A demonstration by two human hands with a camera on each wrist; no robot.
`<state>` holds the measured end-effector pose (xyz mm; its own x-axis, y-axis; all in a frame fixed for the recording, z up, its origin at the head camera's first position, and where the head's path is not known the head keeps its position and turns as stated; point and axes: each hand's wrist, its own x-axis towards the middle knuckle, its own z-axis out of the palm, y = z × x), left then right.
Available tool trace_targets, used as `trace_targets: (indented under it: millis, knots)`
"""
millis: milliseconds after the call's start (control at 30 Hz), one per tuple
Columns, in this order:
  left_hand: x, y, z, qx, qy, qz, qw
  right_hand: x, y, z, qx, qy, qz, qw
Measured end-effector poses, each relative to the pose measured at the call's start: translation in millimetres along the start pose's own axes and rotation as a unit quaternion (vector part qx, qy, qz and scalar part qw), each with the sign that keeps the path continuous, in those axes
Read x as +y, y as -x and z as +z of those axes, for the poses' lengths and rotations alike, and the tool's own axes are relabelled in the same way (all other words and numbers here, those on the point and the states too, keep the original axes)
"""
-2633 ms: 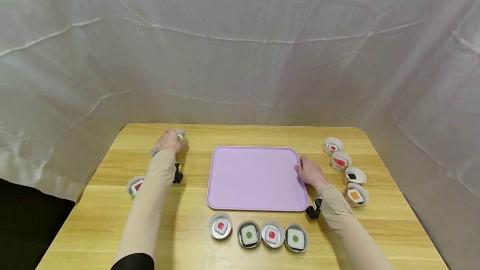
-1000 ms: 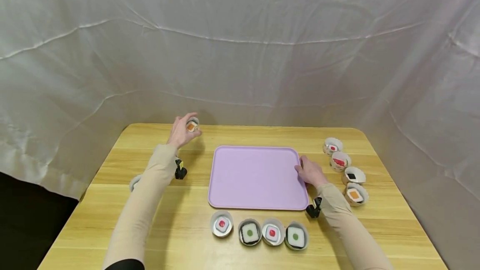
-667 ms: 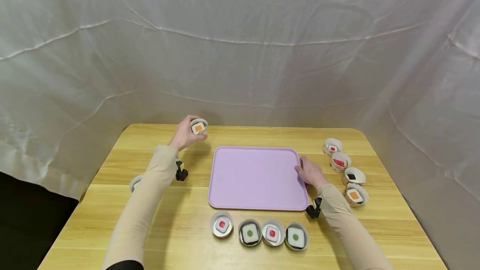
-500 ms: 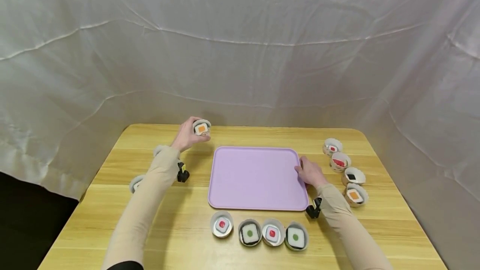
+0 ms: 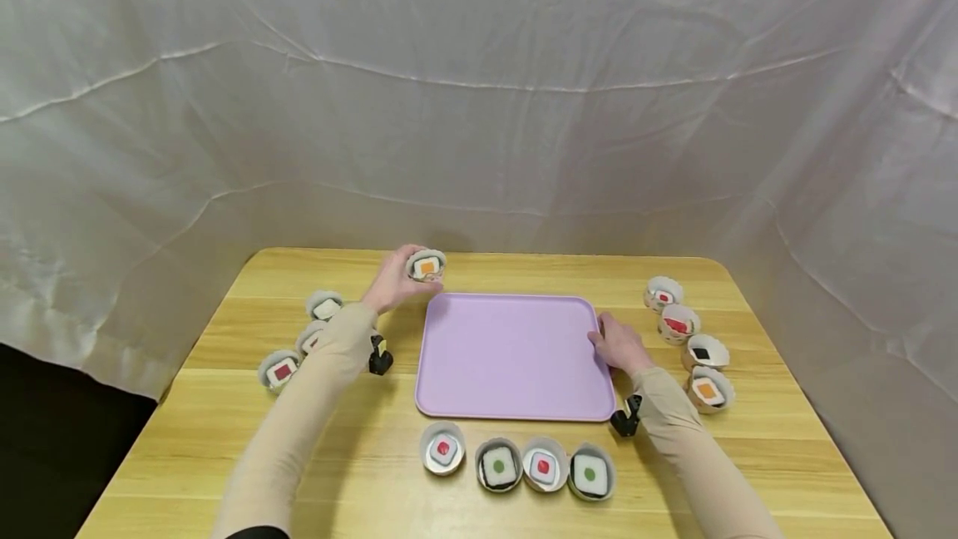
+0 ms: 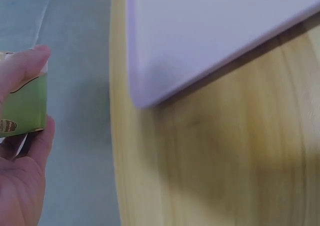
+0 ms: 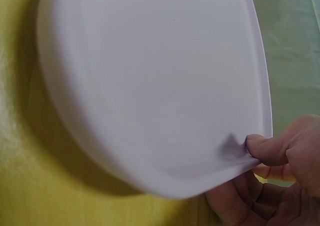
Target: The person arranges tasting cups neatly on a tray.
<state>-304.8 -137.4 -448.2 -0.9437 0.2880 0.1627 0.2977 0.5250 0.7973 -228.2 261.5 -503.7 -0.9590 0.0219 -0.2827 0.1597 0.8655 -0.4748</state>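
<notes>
My left hand (image 5: 391, 281) grips a small paper cup (image 5: 426, 269) with a white, sushi-like square with an orange centre inside. In the left wrist view the cup's green printed side (image 6: 30, 103) shows between the thumb and fingers. It is held up near the back left corner of a light purple tray (image 5: 516, 356). My right hand (image 5: 623, 344) pinches the tray's right edge, the thumb (image 7: 265, 150) on top of the rim and the other fingers curled beneath.
Left of the tray stand more filled cups, among them a dark-red-centred one (image 5: 281, 371), partly behind the left forearm. Several stand in a row before the tray, including a green-centred one (image 5: 591, 472). Others line the right side, such as an orange-centred one (image 5: 708, 390). Grey cloth (image 5: 479, 106) hangs behind.
My left hand has lifted the cup from the back left of the table and carried it right, towards the tray's corner. The right hand stays on the tray's edge.
</notes>
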Motion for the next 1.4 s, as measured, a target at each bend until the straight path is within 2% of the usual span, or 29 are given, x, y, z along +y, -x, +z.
trace_targets:
  millis: [200,500,800,1100,1400]
  knots:
    - [-1.9,0.6,15.9,-0.017,0.015,-0.008,0.9997,2,-1,2,0.010,0.002,-0.012,1.000]
    - [-6.2,3.4,35.1,-0.014,0.022,-0.001,0.9997,1,-1,2,0.006,0.000,-0.012,1.000]
    - [-11.6,7.9,45.8,-0.019,0.009,-0.017,0.9996,0,-1,2,-0.001,-0.004,-0.004,1.000]
    - [-18.5,9.3,55.9,-0.018,0.005,-0.005,0.9998,-1,-1,1,0.004,0.004,-0.010,1.000]
    - [-19.5,12.4,61.2,-0.021,0.000,-0.032,0.9993,-1,-1,1,-0.002,0.001,-0.001,1.000]
